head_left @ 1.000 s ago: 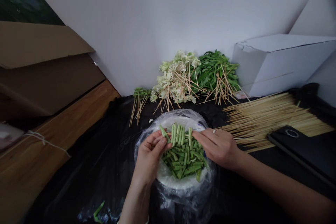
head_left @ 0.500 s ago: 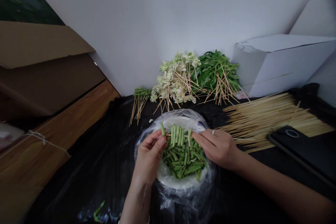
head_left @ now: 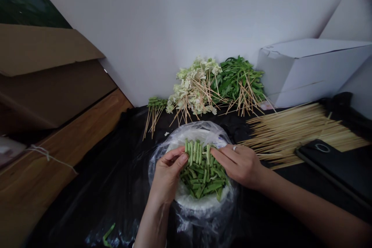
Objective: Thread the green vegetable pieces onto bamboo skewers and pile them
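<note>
Over a plastic-lined bowl (head_left: 192, 202) of cut green beans (head_left: 207, 186), both hands hold a short row of bean pieces (head_left: 194, 152) threaded side by side on a thin skewer. My left hand (head_left: 168, 168) pinches the leftmost bean piece (head_left: 186, 145) between thumb and fingers. My right hand (head_left: 241, 164), wearing a ring, is closed at the row's right end, on the skewer, beside a bean piece (head_left: 208, 154) standing slightly apart from the others. The skewer itself is mostly hidden by the beans and fingers.
Loose bamboo skewers (head_left: 296, 131) lie to the right, with a dark phone (head_left: 334, 166) by them. Along the wall rest skewered green beans (head_left: 157, 102), pale cabbage-like leaves (head_left: 197, 81) and leafy greens (head_left: 240, 73). A white box (head_left: 316, 69) stands right, a cardboard box (head_left: 49, 81) left.
The bean piece in my left hand has moved right and now stands against the others in the row. My right hand has barely moved.
</note>
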The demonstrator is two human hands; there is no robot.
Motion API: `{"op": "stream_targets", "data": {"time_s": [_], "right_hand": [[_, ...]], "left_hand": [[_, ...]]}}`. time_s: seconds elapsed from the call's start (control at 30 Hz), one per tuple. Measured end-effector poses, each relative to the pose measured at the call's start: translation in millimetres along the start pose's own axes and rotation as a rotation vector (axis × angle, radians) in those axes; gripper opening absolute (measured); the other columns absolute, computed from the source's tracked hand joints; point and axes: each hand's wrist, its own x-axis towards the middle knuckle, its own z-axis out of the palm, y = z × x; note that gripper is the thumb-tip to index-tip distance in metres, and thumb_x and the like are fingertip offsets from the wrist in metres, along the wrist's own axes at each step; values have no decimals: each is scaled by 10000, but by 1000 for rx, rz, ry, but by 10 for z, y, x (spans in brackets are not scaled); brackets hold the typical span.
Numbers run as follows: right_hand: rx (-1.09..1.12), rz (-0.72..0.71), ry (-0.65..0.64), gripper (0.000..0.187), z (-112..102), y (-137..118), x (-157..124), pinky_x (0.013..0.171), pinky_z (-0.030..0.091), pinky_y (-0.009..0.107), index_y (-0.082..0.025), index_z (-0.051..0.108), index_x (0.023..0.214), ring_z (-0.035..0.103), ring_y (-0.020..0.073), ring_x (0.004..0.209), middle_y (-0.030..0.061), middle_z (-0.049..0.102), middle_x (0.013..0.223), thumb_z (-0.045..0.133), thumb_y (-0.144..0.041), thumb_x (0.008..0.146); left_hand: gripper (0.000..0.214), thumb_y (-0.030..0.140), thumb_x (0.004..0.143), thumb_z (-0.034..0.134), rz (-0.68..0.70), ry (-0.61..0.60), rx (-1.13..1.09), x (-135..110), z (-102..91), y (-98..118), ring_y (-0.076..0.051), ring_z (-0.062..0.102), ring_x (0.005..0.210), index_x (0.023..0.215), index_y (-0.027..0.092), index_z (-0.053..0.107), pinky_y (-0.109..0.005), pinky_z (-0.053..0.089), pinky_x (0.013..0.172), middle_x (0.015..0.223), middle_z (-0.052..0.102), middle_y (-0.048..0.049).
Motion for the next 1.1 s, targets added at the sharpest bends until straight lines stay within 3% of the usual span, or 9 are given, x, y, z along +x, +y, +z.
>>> {"op": "stream_targets", "data": {"time_s": [0.23,0.37,0.53,0.63,0.73,0.9,0.97,1.1], "right_hand": [[13,1,15,289,-13,16,7,606,413,305,-38,611,1160,545,144,666,59,655,774,496,-64,896],[-45,28,-11,306,10,64,-13,580,381,313,-58,614,1168,532,147,648,45,649,764,492,-46,888],[-43,101,-55,268,74,78,-42,560,390,306,-71,610,1150,547,138,622,39,643,757,481,-86,915],[51,151,-7,248,94,55,-40,554,407,282,-86,598,1104,565,118,616,40,668,793,440,-45,918],[89,178,51,227,92,43,-39,559,418,266,-99,577,1103,587,112,634,38,680,805,472,-36,912],[3,122,69,244,63,35,-51,538,416,284,-76,554,1155,575,128,598,23,656,724,518,-77,914],[-14,77,81,270,41,21,-50,554,438,289,-58,545,1173,591,138,626,40,671,749,534,-80,903],[57,25,95,356,-13,-14,-22,640,505,289,-42,518,1242,628,148,707,79,707,849,551,-85,890]], "left_hand": [[281,256,616,881,17,-50,136,-57,37,5,-120,667,682,863,184,769,-224,537,695,749,747,-9],[285,238,611,882,158,75,58,27,-57,123,-113,685,725,867,192,764,-213,546,730,803,763,-3],[247,210,607,887,277,250,-208,173,-164,349,-70,673,671,806,186,742,-146,542,668,811,757,20],[206,279,667,860,263,251,-324,130,-34,334,-85,692,736,796,183,732,-149,556,726,839,757,3],[264,203,690,840,104,150,-320,-11,226,210,-135,710,894,932,168,743,-185,566,795,1018,760,-64],[344,131,717,807,-136,-5,-314,-229,610,24,-119,702,854,1053,159,737,-178,570,745,1148,721,-99],[314,176,729,809,-135,-55,-308,-262,683,-21,-97,684,792,1035,147,747,-162,557,715,1102,727,-98],[281,297,760,788,-36,-74,-266,-237,680,-13,-64,596,651,992,140,766,-138,504,612,806,697,-38]]}}
